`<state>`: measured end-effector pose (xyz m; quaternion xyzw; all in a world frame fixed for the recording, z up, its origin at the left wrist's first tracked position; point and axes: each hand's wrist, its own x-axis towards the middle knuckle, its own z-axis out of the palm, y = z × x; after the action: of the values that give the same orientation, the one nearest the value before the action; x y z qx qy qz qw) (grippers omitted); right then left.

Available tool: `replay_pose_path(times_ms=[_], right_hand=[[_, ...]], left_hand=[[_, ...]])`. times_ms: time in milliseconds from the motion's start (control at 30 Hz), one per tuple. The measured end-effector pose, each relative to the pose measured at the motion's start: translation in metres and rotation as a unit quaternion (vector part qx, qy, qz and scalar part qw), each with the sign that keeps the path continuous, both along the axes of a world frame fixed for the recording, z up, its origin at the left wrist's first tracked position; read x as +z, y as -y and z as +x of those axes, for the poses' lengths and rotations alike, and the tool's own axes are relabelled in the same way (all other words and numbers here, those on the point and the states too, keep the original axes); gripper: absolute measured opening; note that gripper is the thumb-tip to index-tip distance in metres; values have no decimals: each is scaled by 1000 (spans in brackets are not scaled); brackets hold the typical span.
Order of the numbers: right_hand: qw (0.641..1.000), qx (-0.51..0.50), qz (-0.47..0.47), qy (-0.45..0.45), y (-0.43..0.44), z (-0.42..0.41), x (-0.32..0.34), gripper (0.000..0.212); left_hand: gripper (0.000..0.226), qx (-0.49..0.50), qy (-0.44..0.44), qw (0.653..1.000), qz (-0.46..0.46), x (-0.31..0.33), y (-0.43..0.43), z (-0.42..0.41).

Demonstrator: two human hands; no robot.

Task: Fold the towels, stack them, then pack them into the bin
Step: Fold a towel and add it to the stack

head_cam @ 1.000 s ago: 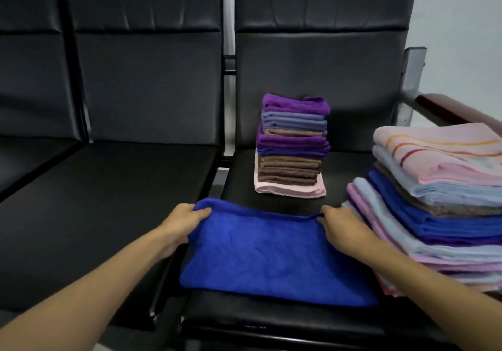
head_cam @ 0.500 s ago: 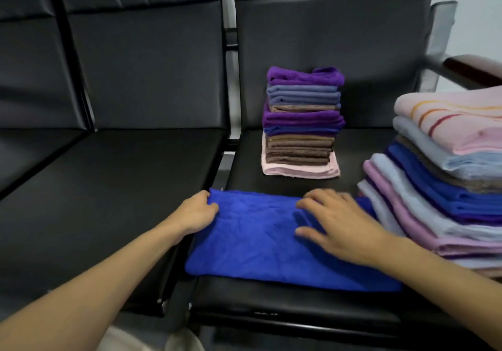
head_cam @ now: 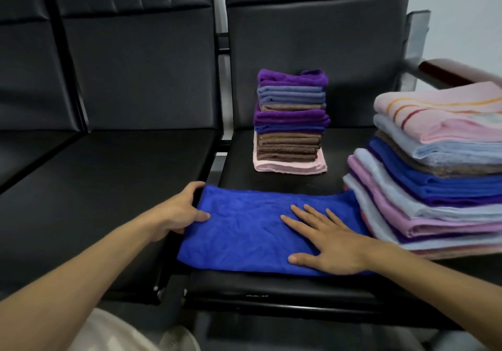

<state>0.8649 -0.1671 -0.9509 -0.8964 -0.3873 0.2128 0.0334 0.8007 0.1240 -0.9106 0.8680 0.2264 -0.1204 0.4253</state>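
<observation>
Head view — the left hand (head_cam: 179, 212) gripped the blue towel (head_cam: 244, 231) at its left edge; the right hand (head_cam: 334, 244) lay flat on it, fingers spread.

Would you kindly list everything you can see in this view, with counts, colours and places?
blue towel: one, blue, flat on the front of the rightmost seat.
folded stack: one, purple, grey-blue, brown and pink layers, behind it on the same seat.
loose pile: one, pink, light blue, brown, blue and lilac, at that seat's right side.
seats: three in view, black, side by side.
armrest: one, dark reddish, far right.
left hand: one, grips the blue towel's left edge.
right hand: one, flat on the blue towel.
</observation>
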Motion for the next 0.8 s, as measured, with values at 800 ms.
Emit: replay_pose_path(times_ms=[800], right_hand=[[980, -177, 94, -5, 33, 32, 68, 31]], left_hand=[[51, -121, 132, 982, -54, 48, 126, 38]])
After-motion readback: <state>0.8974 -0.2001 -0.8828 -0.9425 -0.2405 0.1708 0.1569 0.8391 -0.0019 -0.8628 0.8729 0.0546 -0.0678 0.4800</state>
